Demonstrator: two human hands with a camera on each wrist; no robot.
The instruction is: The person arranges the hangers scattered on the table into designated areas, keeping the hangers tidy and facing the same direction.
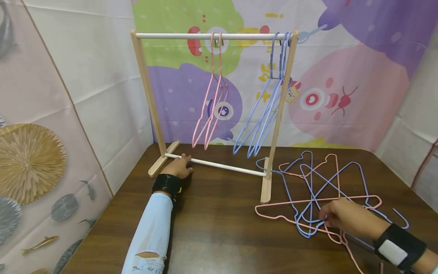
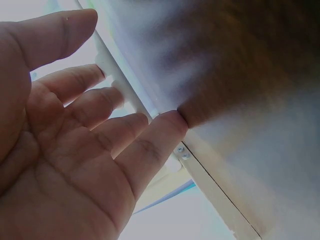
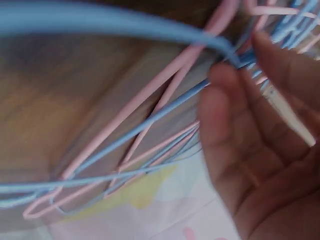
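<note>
My left hand point(image 1: 180, 164) lies with straight fingers on the low white crossbar point(image 1: 226, 166) of a wooden hanger rack point(image 1: 146, 87); the left wrist view shows its fingertips point(image 2: 170, 120) touching that crossbar point(image 2: 107, 62). On the table to the right, my right hand point(image 1: 328, 219) reaches into a tangled pile of pink and blue wire hangers point(image 1: 318, 179). It pinches the wire of a blue hanger point(image 3: 125, 25) between thumb and fingers point(image 3: 220, 80). Pink wires point(image 3: 150, 95) cross beneath it.
Two pink hangers point(image 1: 209, 114) and several blue hangers point(image 1: 263, 114) hang from the rack's top rail point(image 1: 171, 35). The rack stands at the back of a dark wooden table point(image 1: 219, 228). Cloth walls close in behind and on both sides.
</note>
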